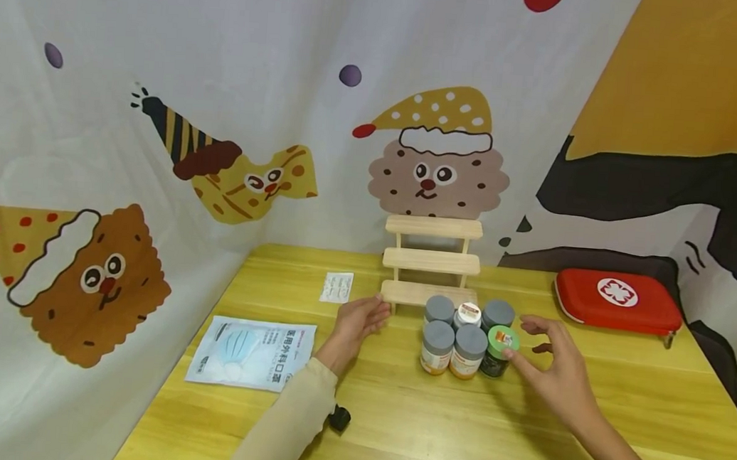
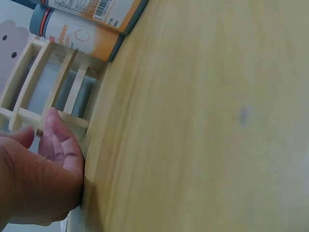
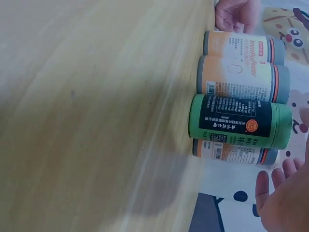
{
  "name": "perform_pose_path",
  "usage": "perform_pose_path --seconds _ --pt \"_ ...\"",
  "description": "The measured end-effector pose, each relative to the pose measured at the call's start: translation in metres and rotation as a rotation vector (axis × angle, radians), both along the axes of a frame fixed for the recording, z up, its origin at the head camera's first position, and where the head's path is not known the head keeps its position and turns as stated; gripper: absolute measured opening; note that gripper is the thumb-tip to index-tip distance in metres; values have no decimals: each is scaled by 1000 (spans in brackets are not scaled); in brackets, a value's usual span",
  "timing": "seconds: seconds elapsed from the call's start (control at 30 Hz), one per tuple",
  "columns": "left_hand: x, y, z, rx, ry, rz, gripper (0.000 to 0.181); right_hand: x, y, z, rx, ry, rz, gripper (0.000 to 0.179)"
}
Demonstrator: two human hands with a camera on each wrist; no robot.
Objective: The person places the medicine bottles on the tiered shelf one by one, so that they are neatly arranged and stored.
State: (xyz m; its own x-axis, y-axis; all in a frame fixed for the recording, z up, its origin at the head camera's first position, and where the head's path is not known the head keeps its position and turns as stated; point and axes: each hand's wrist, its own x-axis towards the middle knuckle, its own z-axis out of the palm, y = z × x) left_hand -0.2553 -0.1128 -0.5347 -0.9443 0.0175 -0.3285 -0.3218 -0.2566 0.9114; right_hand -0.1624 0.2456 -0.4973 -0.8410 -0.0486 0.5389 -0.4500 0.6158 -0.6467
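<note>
A group of bottles stands in front of a three-tier wooden rack (image 1: 432, 261). Several are white-and-orange with grey caps, such as the front supplement bottle (image 1: 437, 356). At the group's right front is a green-lidded dark bottle (image 1: 497, 353), and a white-capped bottle (image 1: 468, 315) stands between others. My right hand (image 1: 554, 371) is beside the green-lidded bottle, thumb overlapping its lid edge in the head view, fingers spread and holding nothing. My left hand (image 1: 352, 327) rests with its edge on the table, relaxed fingertips right at the left end of the rack's lowest shelf.
A red first-aid case (image 1: 620, 301) lies at the back right. Left of me lies a face-mask packet (image 1: 251, 354), with a small white blister sheet (image 1: 337, 287) behind it. A small black object (image 1: 339, 419) sits by my left sleeve. A printed cloth hangs behind the table.
</note>
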Motion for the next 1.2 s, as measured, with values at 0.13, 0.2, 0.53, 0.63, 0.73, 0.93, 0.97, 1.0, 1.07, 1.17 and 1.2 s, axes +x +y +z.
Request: perform_pose_path --seconds 0.13,0.2,0.53,0.63,0.73,0.93,0.97,1.0,1.07,1.17,1.2 --pt "-3 0 0 -2 -28 7 38 0 -1 1 13 -33 -16 64" --pt "-3 -1 0 1 -37 6 38 1 -2 1 28 -57 -25 64" --pt "-4 -3 0 16 -58 -34 41 -1 -6 -5 52 -104 -9 59" --pt "-5 -4 1 16 -55 -41 42 -2 -6 -6 53 -98 -10 57" --pt "-5 -4 1 24 -60 -41 42 -3 -6 -5 53 -98 -14 54" --pt "-3 -1 1 50 -59 -28 43 -3 -4 -5 57 -93 -4 51" --pt "-3 -1 1 56 -59 -26 43 -3 -4 -5 56 -93 -3 51" --pt "-3 -1 1 64 -60 -23 42 -3 -4 -5 54 -93 -4 51" --pt "-3 -1 0 68 -56 -18 42 -3 -5 -6 45 -92 -2 51" --pt "-4 1 1 62 -55 2 40 -4 -4 -6 21 -88 11 50" --pt "-4 2 2 56 -53 5 39 -5 -4 -5 8 -83 16 50"
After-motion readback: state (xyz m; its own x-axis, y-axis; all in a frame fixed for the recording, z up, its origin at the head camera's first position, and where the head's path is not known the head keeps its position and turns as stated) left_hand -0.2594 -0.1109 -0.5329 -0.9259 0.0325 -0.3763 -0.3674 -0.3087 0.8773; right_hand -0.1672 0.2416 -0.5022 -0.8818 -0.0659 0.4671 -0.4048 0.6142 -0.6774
